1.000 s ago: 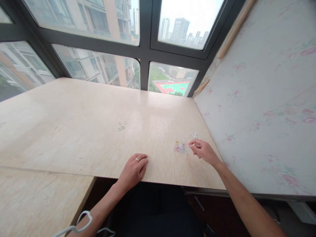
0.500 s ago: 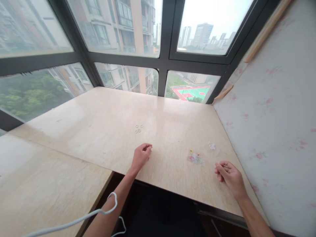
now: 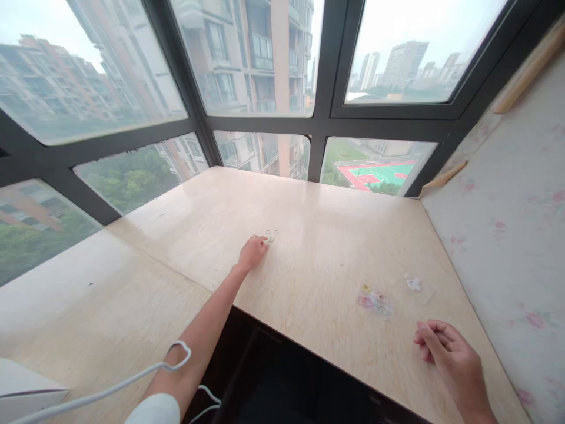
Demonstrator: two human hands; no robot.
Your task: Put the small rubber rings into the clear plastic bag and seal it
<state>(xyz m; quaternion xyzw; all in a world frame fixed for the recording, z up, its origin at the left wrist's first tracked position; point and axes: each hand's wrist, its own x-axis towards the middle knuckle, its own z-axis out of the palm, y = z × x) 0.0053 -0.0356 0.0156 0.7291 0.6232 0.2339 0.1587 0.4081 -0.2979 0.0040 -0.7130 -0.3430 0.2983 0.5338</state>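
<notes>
Several small thin rings (image 3: 271, 239) lie in a loose cluster on the pale wood-grain tabletop (image 3: 309, 265). My left hand (image 3: 253, 253) reaches in at their near left side, fingers bent and closed, with the fingertips at the edge of the cluster. Whatever those fingers pinch is too small to make out. Over the right part of the table, my right hand (image 3: 454, 359) has its thumb pressed to curled fingers; any small thing between them is hidden. Closest to it are a clear bag of coloured rings (image 3: 374, 300) and a small white star-shaped piece (image 3: 414, 282).
A transparent wrapper (image 3: 426, 293) lies beside the white piece. A white cable (image 3: 132, 372) crosses my left forearm. At the lower left is a white box (image 3: 26, 388). Dark-framed windows (image 3: 260, 123) and a flowered wall (image 3: 512, 259) border the table.
My left hand has moved forward to the rings, where it was nearer the table's front edge before. The right hand keeps its curled pose. The whole view has shifted left.
</notes>
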